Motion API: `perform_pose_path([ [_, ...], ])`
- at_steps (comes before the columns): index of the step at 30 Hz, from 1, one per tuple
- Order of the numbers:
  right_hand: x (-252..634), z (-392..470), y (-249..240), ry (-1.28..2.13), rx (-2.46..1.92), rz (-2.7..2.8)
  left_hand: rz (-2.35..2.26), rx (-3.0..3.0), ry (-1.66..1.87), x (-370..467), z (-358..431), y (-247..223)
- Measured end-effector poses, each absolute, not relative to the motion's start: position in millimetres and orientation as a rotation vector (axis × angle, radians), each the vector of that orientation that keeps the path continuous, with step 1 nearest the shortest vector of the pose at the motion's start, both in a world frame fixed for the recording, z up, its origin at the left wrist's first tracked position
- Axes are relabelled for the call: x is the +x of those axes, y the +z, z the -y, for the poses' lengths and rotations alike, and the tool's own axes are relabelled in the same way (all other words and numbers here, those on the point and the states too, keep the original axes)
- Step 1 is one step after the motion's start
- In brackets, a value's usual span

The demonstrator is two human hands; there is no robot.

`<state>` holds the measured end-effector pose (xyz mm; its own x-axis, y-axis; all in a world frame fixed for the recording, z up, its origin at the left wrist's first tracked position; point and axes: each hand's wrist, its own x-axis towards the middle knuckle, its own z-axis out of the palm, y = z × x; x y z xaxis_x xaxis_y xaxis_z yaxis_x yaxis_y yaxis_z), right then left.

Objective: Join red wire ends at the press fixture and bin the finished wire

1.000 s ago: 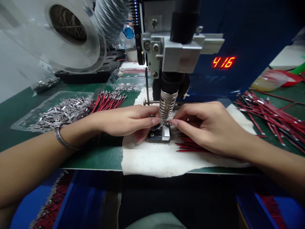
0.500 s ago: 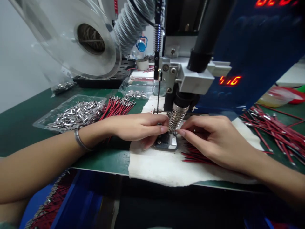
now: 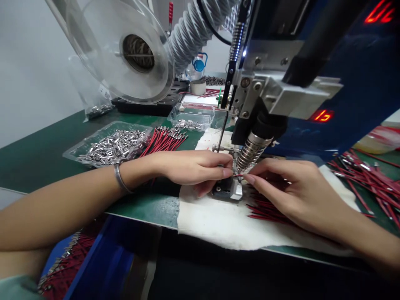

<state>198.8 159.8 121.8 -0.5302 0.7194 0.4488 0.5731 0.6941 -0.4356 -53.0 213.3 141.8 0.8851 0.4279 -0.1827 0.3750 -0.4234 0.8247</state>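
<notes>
Both hands meet at a small metal fixture [image 3: 236,191] beneath the spring-wrapped tip [image 3: 253,151] of a bench machine. My left hand [image 3: 200,168] comes in from the left, thumb and forefinger pinched beside the fixture; what lies between them is too small to make out. On the other side, my right hand [image 3: 290,187] pinches a thin red wire [image 3: 239,176], whose end lies over the fixture under the tip. Below my right palm, a bundle of red wires [image 3: 265,208] rests on a white cloth [image 3: 212,225], partly hidden by the hand.
A clear tray [image 3: 73,153] of small metal sleeves stands left, beside red wires with metal ends [image 3: 168,137]. More red wires [image 3: 371,179] lie right. Behind are a clear funnel hood [image 3: 93,50] and a plastic box [image 3: 190,118]. A blue bin [image 3: 103,254] sits below the table edge.
The view has shifted, so everything sits further right and the machine looks more tilted. The red digits on its display differ. Both hands stay pinched at the fixture, and the wire between them shows more clearly.
</notes>
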Motion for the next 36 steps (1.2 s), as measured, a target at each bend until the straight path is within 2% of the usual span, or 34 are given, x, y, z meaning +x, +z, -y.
perform_pose_path([
  [19, 200.2, -161.2, 121.2, 0.327, -0.964, 2.287, -0.609, 1.996, 0.065, -53.3, -212.7, 141.8],
  [36, 204.6, -163.5, 119.7, 0.240, -0.769, 2.296, -0.552, 1.958, 0.068, -53.7, -217.1, 140.9],
])
